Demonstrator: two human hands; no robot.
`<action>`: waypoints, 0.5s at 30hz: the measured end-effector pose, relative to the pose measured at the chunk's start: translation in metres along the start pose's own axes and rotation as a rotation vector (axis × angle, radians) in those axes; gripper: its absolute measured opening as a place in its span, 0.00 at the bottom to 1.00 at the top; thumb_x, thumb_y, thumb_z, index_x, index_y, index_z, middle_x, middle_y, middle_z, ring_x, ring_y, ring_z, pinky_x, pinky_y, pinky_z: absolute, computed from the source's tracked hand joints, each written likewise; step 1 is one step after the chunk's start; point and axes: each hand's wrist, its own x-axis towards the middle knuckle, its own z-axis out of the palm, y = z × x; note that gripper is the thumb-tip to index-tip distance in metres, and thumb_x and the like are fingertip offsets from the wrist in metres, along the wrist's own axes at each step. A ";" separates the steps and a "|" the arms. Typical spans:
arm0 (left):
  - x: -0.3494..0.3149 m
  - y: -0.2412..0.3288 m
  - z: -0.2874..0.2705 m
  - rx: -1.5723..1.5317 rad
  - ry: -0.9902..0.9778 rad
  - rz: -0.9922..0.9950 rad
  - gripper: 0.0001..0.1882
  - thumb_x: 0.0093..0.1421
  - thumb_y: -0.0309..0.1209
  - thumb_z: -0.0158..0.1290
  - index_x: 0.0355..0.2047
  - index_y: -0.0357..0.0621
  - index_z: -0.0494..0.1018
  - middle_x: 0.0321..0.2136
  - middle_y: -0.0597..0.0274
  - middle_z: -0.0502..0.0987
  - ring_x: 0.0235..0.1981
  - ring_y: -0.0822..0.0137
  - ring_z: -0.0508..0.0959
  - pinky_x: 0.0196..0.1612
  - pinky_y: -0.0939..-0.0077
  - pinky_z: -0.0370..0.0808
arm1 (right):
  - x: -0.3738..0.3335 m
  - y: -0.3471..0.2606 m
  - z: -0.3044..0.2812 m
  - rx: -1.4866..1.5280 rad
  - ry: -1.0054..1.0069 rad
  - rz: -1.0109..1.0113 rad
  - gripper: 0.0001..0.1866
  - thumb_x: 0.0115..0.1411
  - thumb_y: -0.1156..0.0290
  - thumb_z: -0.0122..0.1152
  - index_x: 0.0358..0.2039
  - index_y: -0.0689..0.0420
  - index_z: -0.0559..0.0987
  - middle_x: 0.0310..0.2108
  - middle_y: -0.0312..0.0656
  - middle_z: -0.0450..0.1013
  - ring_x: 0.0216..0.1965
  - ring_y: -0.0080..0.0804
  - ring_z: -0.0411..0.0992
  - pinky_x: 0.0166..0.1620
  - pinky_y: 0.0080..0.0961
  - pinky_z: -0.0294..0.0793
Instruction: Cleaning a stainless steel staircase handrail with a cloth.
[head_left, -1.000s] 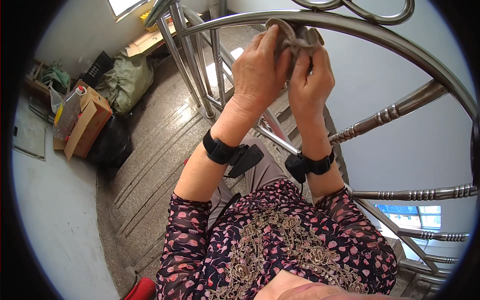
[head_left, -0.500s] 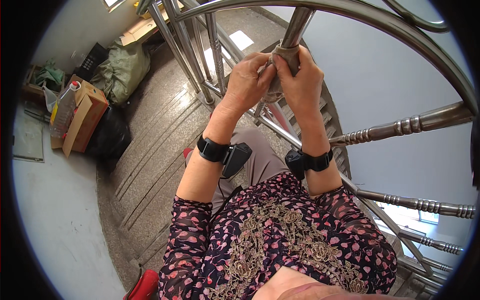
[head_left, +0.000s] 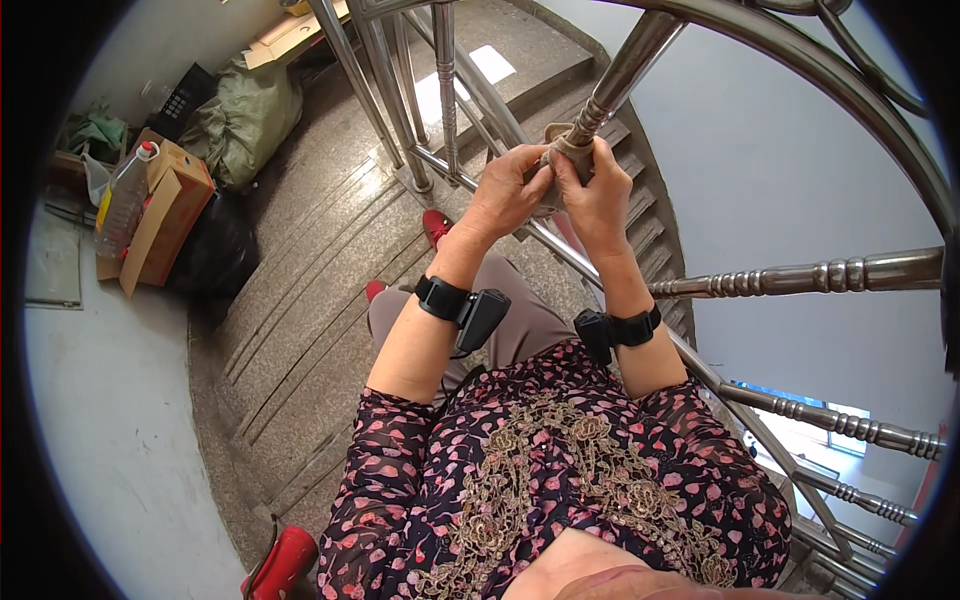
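Observation:
A beige-brown cloth (head_left: 571,148) is wrapped around a shiny metal baluster (head_left: 637,62) of the stair railing, just below its ringed section. My left hand (head_left: 508,188) pinches the cloth on its left side, fingers closed. On the other side my right hand (head_left: 598,196) grips the same cloth, its thumb pressed against the front. Both hands are close together, thumbs nearly meeting. The lower end of the cloth is partly hidden behind my fingers.
The curved handrail (head_left: 800,62) arches over at the upper right, with more balusters (head_left: 800,280) along it. Stone steps (head_left: 330,290) descend beneath me. At the left wall stand a cardboard box (head_left: 172,215), a plastic bottle (head_left: 124,200), a green sack (head_left: 245,120) and a black bag (head_left: 215,250).
Both hands and the cloth have slid down the baluster, from its smooth upper part to below the rings. The view has shifted slightly, and a red shoe now shows beside my left forearm.

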 end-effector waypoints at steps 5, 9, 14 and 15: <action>-0.006 -0.015 0.004 0.039 -0.020 -0.057 0.15 0.61 0.30 0.52 0.48 0.42 0.74 0.37 0.52 0.78 0.38 0.62 0.79 0.43 0.72 0.74 | -0.012 0.014 0.008 0.003 -0.016 0.002 0.15 0.56 0.67 0.67 0.40 0.60 0.75 0.28 0.45 0.77 0.28 0.30 0.77 0.34 0.26 0.74; -0.010 -0.030 0.006 -0.013 -0.052 -0.096 0.16 0.60 0.31 0.51 0.49 0.41 0.73 0.37 0.49 0.78 0.38 0.58 0.79 0.43 0.70 0.73 | -0.024 0.027 0.018 -0.009 -0.007 0.027 0.16 0.56 0.66 0.67 0.40 0.60 0.75 0.28 0.45 0.77 0.29 0.33 0.77 0.33 0.28 0.74; -0.015 -0.051 0.012 -0.037 -0.075 -0.135 0.16 0.61 0.31 0.49 0.48 0.42 0.74 0.38 0.49 0.79 0.39 0.55 0.79 0.44 0.69 0.73 | -0.038 0.046 0.029 0.000 -0.017 0.033 0.16 0.56 0.65 0.67 0.40 0.59 0.75 0.28 0.46 0.77 0.29 0.35 0.78 0.33 0.29 0.74; -0.016 -0.056 0.013 0.000 -0.070 -0.139 0.16 0.60 0.31 0.49 0.48 0.41 0.74 0.38 0.48 0.79 0.39 0.54 0.79 0.44 0.68 0.73 | -0.040 0.049 0.031 -0.011 -0.021 0.066 0.16 0.56 0.65 0.67 0.40 0.59 0.75 0.28 0.46 0.77 0.29 0.36 0.78 0.33 0.29 0.74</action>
